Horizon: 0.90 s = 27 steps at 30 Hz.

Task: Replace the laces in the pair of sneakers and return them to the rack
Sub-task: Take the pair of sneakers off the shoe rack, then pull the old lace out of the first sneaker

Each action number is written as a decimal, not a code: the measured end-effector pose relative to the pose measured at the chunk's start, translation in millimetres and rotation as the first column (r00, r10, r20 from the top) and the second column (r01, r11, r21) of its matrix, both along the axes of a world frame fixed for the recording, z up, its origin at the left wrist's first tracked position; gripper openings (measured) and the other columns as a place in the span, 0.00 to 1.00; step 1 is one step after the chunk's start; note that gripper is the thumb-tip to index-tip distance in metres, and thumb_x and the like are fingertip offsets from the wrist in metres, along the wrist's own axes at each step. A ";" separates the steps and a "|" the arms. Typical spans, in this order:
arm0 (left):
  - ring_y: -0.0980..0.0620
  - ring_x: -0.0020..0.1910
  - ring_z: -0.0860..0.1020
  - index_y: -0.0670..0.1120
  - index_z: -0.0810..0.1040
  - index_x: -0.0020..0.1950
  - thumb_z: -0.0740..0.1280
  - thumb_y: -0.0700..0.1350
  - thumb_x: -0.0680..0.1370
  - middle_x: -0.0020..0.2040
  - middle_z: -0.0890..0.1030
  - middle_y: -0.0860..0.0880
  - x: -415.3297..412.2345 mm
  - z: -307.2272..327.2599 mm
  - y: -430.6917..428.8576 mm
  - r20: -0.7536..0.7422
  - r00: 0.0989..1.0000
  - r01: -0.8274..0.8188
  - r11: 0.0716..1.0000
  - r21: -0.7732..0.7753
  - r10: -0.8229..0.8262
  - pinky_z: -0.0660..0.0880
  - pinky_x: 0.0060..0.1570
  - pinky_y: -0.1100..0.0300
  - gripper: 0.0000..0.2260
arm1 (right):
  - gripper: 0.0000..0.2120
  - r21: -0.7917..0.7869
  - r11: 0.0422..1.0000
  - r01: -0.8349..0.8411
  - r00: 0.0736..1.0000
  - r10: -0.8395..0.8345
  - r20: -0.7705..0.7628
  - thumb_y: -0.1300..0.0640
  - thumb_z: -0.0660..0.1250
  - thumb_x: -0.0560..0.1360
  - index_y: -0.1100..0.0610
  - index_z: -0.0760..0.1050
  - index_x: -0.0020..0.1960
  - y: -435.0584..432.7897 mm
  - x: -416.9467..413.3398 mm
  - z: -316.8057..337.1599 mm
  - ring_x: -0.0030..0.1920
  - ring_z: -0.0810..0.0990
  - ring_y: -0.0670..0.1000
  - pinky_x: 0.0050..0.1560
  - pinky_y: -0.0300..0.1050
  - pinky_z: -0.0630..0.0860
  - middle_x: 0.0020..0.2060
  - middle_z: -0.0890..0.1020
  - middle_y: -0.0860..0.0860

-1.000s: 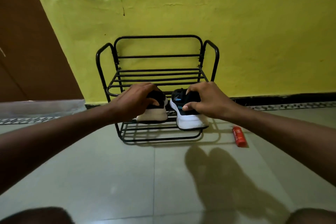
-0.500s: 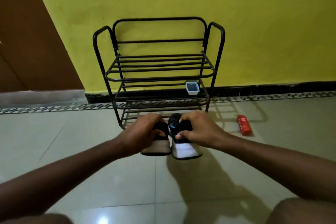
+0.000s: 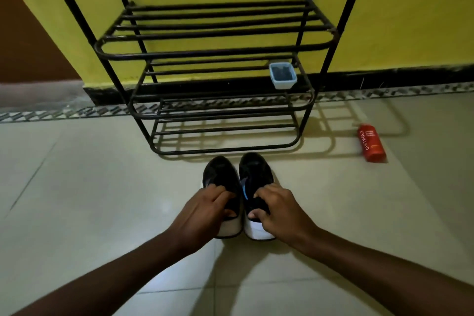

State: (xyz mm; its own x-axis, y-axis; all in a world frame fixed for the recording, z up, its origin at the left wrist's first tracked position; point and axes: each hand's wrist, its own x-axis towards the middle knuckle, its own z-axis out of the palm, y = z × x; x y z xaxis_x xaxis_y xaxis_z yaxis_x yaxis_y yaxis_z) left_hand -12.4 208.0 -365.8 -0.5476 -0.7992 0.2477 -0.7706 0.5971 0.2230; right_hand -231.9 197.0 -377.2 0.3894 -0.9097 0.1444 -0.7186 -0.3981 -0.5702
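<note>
Two black sneakers with white soles stand side by side on the floor tiles, toes toward the rack. My left hand point(image 3: 205, 210) grips the heel end of the left sneaker point(image 3: 219, 172). My right hand point(image 3: 278, 209) grips the heel end of the right sneaker point(image 3: 256, 169), which has a blue mark on its inner side. The black metal shoe rack point(image 3: 223, 54) stands against the yellow wall just beyond the toes, its shelves holding no shoes. Laces are not visible under my hands.
A small blue tub point(image 3: 283, 75) sits on the rack's middle shelf at the right. A red bottle point(image 3: 370, 142) lies on the floor to the right of the rack. Pale floor tiles surround the sneakers.
Both hands carried the sneakers off the rack's lower shelf and down toward me; they now stand on the floor in front of the rack.
</note>
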 end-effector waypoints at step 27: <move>0.44 0.48 0.77 0.45 0.73 0.55 0.67 0.45 0.77 0.54 0.75 0.46 -76.1 -28.6 -62.8 -0.014 0.966 -0.237 0.904 0.355 0.258 0.76 0.43 0.52 0.08 | 0.16 0.120 0.937 0.328 0.905 -0.348 0.243 0.68 0.71 0.71 0.58 0.77 0.58 -24.3 -8.9 -52.7 0.53 0.79 0.50 0.56 0.49 0.81 0.54 0.78 0.52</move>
State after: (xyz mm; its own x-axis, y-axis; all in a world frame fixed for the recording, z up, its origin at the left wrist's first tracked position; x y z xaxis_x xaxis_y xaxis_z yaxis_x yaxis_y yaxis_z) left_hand -88.5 145.2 -394.4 -0.3139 -0.9484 -0.0444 -0.8623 0.2652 0.4314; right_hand -240.8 172.8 -429.9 0.0153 -0.9921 0.1243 -0.6274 -0.1063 -0.7714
